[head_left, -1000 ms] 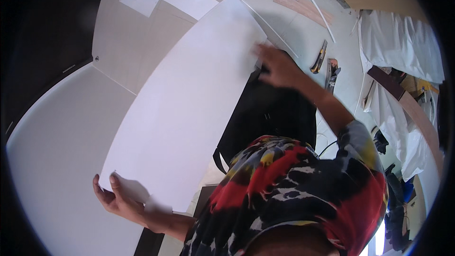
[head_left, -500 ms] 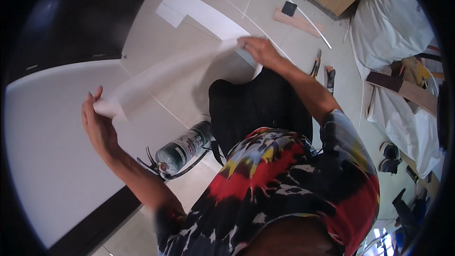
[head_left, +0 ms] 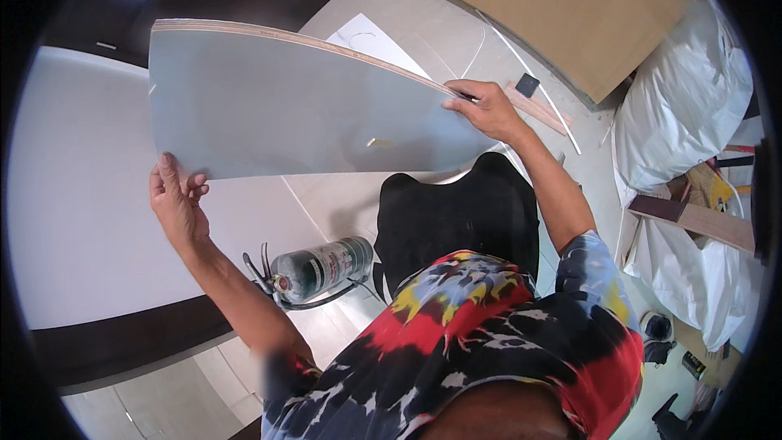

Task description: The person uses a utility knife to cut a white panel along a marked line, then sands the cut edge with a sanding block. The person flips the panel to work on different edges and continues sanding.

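Note:
I hold a plywood panel with a grey face and a layered wood edge. It is raised in front of me, its broad face tilted up toward me. My left hand grips the lower left corner, with the thumb on the near face. Around the right end of the upper edge, my right hand is closed. A small pale chip or mark shows on the panel's lower right part. The fingers behind the panel are hidden.
A fire extinguisher lies near my left forearm. Behind the panel, a white sheet rests on the floor. A wooden strip and a thin white strip lie beyond my right hand. White sacks stand at the right.
The panel has turned from a blurred, narrow view to showing its broad grey face, its far edge raised. My right hand has shifted right and slightly nearer.

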A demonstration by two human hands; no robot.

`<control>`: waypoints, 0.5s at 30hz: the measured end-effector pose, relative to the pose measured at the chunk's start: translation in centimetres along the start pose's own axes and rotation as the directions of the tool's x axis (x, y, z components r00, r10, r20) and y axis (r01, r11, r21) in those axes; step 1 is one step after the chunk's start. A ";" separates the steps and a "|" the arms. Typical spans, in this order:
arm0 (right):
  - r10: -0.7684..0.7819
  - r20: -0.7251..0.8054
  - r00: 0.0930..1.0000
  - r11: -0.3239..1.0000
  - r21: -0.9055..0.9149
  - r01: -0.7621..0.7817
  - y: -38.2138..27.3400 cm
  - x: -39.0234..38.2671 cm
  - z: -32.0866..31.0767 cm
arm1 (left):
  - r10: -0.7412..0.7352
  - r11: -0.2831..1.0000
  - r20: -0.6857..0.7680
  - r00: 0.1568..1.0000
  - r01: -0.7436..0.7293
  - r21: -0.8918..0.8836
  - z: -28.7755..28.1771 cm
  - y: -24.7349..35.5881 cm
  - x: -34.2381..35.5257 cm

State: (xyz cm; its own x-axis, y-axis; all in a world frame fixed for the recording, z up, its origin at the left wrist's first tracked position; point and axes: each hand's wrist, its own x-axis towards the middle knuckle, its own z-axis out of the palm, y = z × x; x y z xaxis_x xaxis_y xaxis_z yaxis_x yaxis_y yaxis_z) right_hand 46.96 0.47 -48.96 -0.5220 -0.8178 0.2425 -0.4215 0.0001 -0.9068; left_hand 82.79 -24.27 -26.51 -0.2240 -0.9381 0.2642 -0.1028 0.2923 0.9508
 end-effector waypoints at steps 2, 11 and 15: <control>0.042 0.002 0.999 0.998 0.054 -0.042 -0.4 0.2 0.7 | -0.017 1.000 -0.052 0.998 0.018 0.014 -0.6 -0.4 0.3; -0.089 -0.133 0.987 0.995 0.038 0.095 -3.2 -0.7 3.1 | -0.107 0.980 -0.083 0.991 0.119 0.157 -1.6 -2.9 4.7; -0.169 -0.268 0.949 0.986 -0.051 0.161 -4.8 0.7 5.0 | -0.112 0.969 -0.137 0.984 0.138 0.203 1.8 -5.3 8.3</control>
State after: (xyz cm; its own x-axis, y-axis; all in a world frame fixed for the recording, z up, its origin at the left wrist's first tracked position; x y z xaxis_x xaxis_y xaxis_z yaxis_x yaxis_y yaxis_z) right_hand 52.34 -3.05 -46.14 -0.6224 -0.6216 0.4756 -0.5376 -0.1021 -0.8370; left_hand 79.69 -33.26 -29.63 -0.0761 -0.9814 0.1761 -0.3274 0.1914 0.9253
